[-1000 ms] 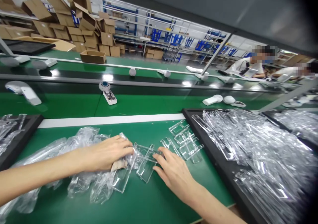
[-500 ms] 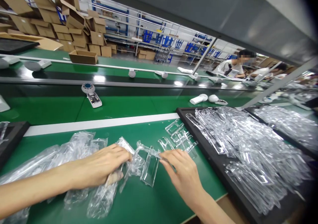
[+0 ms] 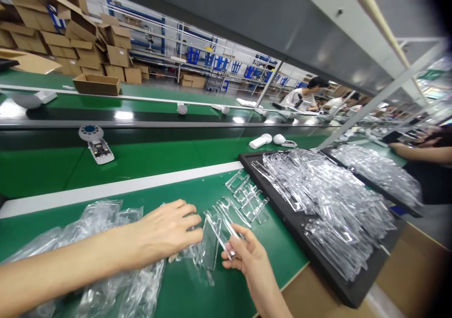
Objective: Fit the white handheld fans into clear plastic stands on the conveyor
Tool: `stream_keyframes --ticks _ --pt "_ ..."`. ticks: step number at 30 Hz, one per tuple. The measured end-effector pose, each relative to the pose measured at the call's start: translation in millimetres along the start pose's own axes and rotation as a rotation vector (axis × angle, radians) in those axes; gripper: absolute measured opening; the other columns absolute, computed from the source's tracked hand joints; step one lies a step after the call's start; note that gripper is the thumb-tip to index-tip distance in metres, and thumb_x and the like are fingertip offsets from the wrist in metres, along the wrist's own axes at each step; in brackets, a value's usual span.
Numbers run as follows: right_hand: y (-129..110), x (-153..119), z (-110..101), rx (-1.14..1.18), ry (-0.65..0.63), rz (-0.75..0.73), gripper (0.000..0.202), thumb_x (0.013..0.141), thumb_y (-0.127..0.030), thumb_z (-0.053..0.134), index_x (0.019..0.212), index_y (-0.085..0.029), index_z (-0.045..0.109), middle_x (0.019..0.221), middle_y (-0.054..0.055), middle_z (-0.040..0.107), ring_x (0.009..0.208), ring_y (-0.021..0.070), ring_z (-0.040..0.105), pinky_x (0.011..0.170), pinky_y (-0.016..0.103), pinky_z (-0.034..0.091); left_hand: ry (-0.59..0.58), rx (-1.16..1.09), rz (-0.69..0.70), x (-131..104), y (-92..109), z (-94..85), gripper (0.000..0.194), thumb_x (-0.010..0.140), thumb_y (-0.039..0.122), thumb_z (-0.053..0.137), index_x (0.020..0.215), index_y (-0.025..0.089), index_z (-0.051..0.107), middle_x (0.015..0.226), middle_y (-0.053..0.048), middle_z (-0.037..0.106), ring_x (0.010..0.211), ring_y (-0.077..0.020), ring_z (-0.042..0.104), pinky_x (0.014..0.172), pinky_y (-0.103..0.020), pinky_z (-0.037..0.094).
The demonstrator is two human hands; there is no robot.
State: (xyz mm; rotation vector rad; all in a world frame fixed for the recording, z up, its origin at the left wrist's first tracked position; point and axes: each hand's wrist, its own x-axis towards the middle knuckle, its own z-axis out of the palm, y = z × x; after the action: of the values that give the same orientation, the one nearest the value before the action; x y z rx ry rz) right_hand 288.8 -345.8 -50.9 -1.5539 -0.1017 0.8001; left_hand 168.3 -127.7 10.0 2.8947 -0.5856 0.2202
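My right hand [image 3: 249, 257] is closed on a clear plastic frame [image 3: 221, 231], pinching its near end between thumb and fingers. The frame is held tilted above the green bench. My left hand [image 3: 171, 231] hovers just left of it, palm down, with fingers stretched and slightly apart. Under and beyond its fingertips lie more clear plastic parts [image 3: 211, 252], partly hidden by the hand. Crumpled clear plastic bags [image 3: 102, 217] are heaped below my left forearm. Several loose clear frames [image 3: 243, 191] rest on the bench beyond my right hand.
A black tray [image 3: 278, 231] piled with clear plastic parts [image 3: 328, 200] stands at right, a second filled tray behind it. White handheld devices [image 3: 100, 151] sit on the green conveyor [image 3: 158, 151]. A co-worker's arm [image 3: 423, 152] shows at far right. Cardboard boxes [image 3: 95, 83] stand at back left.
My right hand has turned and tilted the clear frame, which now points up and left. The left hand has come off the plastic it gripped and its fingers have straightened. The view has swung right.
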Motion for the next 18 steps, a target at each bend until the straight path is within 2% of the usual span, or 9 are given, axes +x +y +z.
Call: stream_keyframes --ticks 2,5,8,11,13,15,18 --pt "11.0 -1.5 -2.7 -0.189 0.02 -0.084 0.058 0.076 -0.056 0.067 0.116 -0.017 0.054 0.07 0.0 0.062 0.064 0.0202 0.066 0.05 0.03 0.053 -0.039 -0.054 -0.016 10.4 -5.6 -13.3 0.023 0.088 0.006 0.047 0.099 0.021 0.06 0.101 -0.008 0.063 0.099 -0.0225 0.052 0.085 -0.033 0.039" --pt "19.9 -6.5 -2.0 -0.626 0.082 -0.351 0.042 0.09 -0.049 0.047 0.116 -0.019 0.06 0.08 0.005 0.067 0.069 0.0212 0.067 0.053 0.031 0.054 -0.175 -0.206 -0.004 36.2 -14.0 -22.9 0.024 0.086 0.006 0.047 0.094 0.022 0.063 0.093 -0.006 0.062 0.09 -0.0211 0.052 0.076 -0.03 0.04" --pt "14.3 -16.2 -0.9 -1.06 0.191 -0.642 0.035 0.095 -0.035 0.037 0.116 -0.022 0.062 0.09 0.007 0.07 0.077 0.0222 0.068 0.061 0.033 0.055 -0.32 -0.339 0.006 64.6 -18.6 -12.4 0.025 0.086 0.008 0.046 0.093 0.023 0.066 0.092 -0.004 0.06 0.089 -0.0198 0.054 0.073 -0.028 0.042" --pt "2.6 -27.6 -2.4 -1.326 0.23 -0.804 0.032 0.097 -0.03 0.037 0.116 -0.022 0.061 0.095 0.007 0.071 0.086 0.024 0.067 0.063 0.033 0.056 -0.316 -0.377 -0.035 82.6 -20.1 7.5 0.027 0.088 0.013 0.047 0.105 0.022 0.065 0.108 -0.006 0.058 0.101 -0.0219 0.056 0.081 -0.031 0.043" --pt "-1.5 -31.8 -0.7 -1.372 0.265 -0.867 0.032 0.097 -0.033 0.039 0.121 -0.022 0.058 0.102 0.009 0.07 0.092 0.0245 0.066 0.065 0.033 0.057 -0.269 -0.383 -0.074 85.7 -21.5 16.3 0.033 0.089 0.02 0.05 0.121 0.021 0.057 0.123 -0.009 0.054 0.112 -0.025 0.053 0.086 -0.034 0.044" --pt "-0.2 -30.3 6.8 -1.374 0.315 -0.874 0.038 0.096 -0.038 0.043 0.128 -0.02 0.052 0.109 0.011 0.069 0.096 0.0261 0.064 0.065 0.034 0.057 -0.222 -0.374 -0.157 81.7 -24.0 17.8 0.04 0.09 0.025 0.049 0.13 0.019 0.049 0.129 -0.012 0.051 0.117 -0.0267 0.051 0.089 -0.036 0.043" --pt "7.8 -18.1 29.0 -1.428 0.334 -0.796 0.057 0.088 -0.043 0.056 0.137 -0.015 0.044 0.108 0.015 0.068 0.093 0.0306 0.063 0.068 0.041 0.056 -0.222 -0.331 -0.365 65.8 -27.8 10.5 0.031 0.093 0.028 0.041 0.12 0.017 0.053 0.115 -0.011 0.061 0.103 -0.0259 0.058 0.082 -0.037 0.044"
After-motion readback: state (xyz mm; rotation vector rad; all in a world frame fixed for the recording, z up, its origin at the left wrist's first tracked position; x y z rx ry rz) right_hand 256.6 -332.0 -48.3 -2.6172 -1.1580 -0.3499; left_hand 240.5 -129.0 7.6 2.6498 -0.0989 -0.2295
